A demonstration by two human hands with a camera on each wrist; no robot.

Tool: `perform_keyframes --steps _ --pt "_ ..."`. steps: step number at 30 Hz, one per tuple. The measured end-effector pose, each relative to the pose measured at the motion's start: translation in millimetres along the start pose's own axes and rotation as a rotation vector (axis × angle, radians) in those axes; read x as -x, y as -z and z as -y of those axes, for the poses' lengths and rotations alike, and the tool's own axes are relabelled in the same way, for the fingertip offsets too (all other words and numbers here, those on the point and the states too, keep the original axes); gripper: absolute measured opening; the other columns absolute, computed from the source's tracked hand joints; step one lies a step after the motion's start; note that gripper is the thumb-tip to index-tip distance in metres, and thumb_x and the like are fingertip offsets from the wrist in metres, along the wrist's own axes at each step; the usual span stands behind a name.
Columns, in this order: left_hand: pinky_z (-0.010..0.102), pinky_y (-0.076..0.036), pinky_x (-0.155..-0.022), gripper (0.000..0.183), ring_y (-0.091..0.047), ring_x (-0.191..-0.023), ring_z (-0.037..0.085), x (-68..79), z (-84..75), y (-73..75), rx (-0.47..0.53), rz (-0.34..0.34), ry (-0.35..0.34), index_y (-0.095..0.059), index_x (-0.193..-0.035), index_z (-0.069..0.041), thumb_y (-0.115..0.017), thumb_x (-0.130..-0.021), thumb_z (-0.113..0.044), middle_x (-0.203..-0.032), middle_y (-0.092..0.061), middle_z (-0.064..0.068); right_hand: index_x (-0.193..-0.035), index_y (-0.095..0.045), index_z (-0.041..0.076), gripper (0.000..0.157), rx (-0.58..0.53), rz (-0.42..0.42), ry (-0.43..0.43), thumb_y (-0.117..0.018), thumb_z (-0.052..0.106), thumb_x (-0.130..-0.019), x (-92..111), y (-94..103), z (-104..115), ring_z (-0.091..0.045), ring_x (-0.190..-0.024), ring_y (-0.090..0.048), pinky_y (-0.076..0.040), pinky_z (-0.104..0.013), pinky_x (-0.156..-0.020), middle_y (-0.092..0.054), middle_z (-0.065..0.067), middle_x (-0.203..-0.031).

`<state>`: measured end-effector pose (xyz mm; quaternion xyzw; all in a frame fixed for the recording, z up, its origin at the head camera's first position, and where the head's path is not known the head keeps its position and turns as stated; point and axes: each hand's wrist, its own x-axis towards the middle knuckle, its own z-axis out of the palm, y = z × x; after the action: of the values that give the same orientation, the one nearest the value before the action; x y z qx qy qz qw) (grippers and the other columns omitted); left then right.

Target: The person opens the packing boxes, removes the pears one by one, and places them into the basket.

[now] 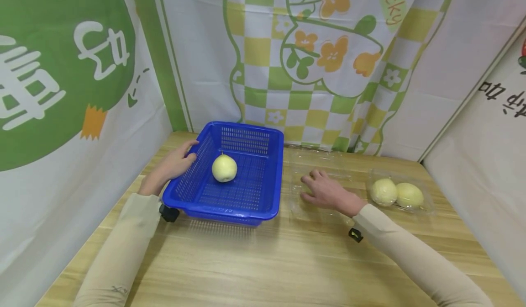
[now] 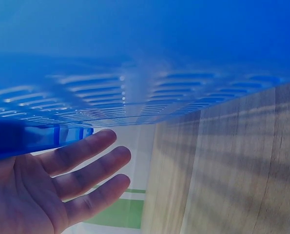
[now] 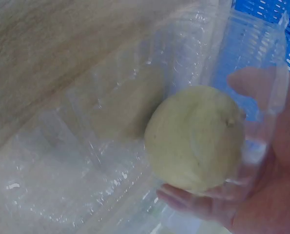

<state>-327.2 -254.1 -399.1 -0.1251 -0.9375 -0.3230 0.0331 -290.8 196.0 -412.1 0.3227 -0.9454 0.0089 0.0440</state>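
My left hand [image 1: 174, 163] holds the left rim of a blue plastic basket [image 1: 273, 174]. Three of its fingers [image 2: 93, 173] reach out under the rim in the left wrist view. One pale yellow pear [image 1: 224, 168] lies inside the basket. To the basket's right, my right hand [image 1: 326, 192] reaches down over a clear plastic container [image 1: 297, 206]. The right wrist view has another pear [image 3: 196, 139] between its thumb and fingers, at the container's wall; from the head view the hand mostly hides this pear.
A second clear container [image 1: 427, 202] with two pears [image 1: 384, 192] stands at the right of the wooden table [image 1: 267, 270]. Behind the table hangs a printed curtain [image 1: 267, 69]. White and green sheets [image 1: 152, 129] close in the sides.
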Motion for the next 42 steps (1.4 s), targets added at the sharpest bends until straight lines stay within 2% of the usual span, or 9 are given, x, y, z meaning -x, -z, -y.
perform_keyframes --steps 5,13,16,24,28,37,42 --pt "0.058 -0.034 -0.097 0.049 -0.041 -0.124 0.041 0.2 0.4 -0.5 -0.012 -0.008 -0.008 -0.03 -0.143 -0.009 -0.036 -0.096 -0.021 -0.142 -0.037 0.023 -0.111 -0.054 0.01 0.038 0.037 -0.009 -0.025 -0.054 0.041 -0.089 -3 -5.3 1 -0.03 -0.093 -0.047 -0.043 -0.033 -0.048 -0.05 -0.015 -0.108" --pt "0.059 -0.035 -0.097 0.049 -0.042 -0.123 0.041 1.1 -0.8 0.5 -0.004 -0.011 -0.012 -0.03 -0.143 -0.008 -0.036 -0.096 -0.021 -0.141 -0.038 0.023 -0.104 -0.054 0.011 0.035 0.055 -0.051 -0.044 -0.055 0.042 -0.089 -4 -12.6 1 -0.027 -0.088 -0.045 -0.038 -0.03 -0.041 -0.049 -0.013 -0.101" --pt "0.059 -0.034 -0.097 0.049 -0.041 -0.123 0.042 1.5 -0.8 0.7 -0.004 -0.012 -0.012 -0.031 -0.143 -0.007 -0.037 -0.096 -0.02 -0.141 -0.038 0.023 -0.102 -0.054 0.01 0.032 0.045 -0.054 -0.04 -0.055 0.04 -0.089 -4 -14.7 1 -0.027 -0.087 -0.045 -0.039 -0.03 -0.043 -0.049 -0.012 -0.1" --pt "0.059 -0.033 -0.098 0.049 -0.039 -0.125 0.042 1.0 -0.4 0.4 -0.004 -0.005 -0.006 -0.03 -0.143 -0.008 -0.037 -0.096 -0.021 -0.143 -0.036 0.022 -0.105 -0.055 0.012 0.031 0.062 -0.06 -0.06 -0.055 0.038 -0.088 -5 -19.5 1 -0.032 -0.092 -0.049 -0.048 -0.042 -0.054 -0.053 -0.013 -0.105" --pt "0.059 -0.033 -0.098 0.049 -0.039 -0.125 0.042 0.3 -0.5 0.7 -0.004 -0.002 -0.005 -0.03 -0.143 -0.009 -0.036 -0.097 -0.021 -0.143 -0.036 0.022 -0.106 -0.057 0.011 0.034 0.079 -0.073 -0.05 -0.058 0.038 -0.086 -5 -21.6 1 -0.034 -0.092 -0.051 -0.05 -0.044 -0.057 -0.054 -0.014 -0.104" --pt "0.059 -0.034 -0.097 0.049 -0.04 -0.125 0.041 0.9 -1.8 1.4 0.007 -0.009 0.002 -0.031 -0.143 -0.009 -0.037 -0.096 -0.022 -0.143 -0.037 0.022 -0.105 -0.06 0.01 0.032 0.092 -0.083 -0.038 -0.06 0.036 -0.085 -4 -20.4 2 -0.033 -0.086 -0.051 -0.049 -0.043 -0.053 -0.053 -0.011 -0.099" --pt "0.059 -0.035 -0.096 0.05 -0.043 -0.122 0.041 1.6 -2.5 1.2 0.001 -0.015 -0.002 -0.031 -0.143 -0.009 -0.038 -0.096 -0.022 -0.141 -0.039 0.022 -0.106 -0.061 0.01 0.033 0.072 -0.046 -0.039 -0.06 0.036 -0.086 -5 -18.5 1 -0.031 -0.085 -0.05 -0.047 -0.039 -0.054 -0.054 -0.01 -0.099"
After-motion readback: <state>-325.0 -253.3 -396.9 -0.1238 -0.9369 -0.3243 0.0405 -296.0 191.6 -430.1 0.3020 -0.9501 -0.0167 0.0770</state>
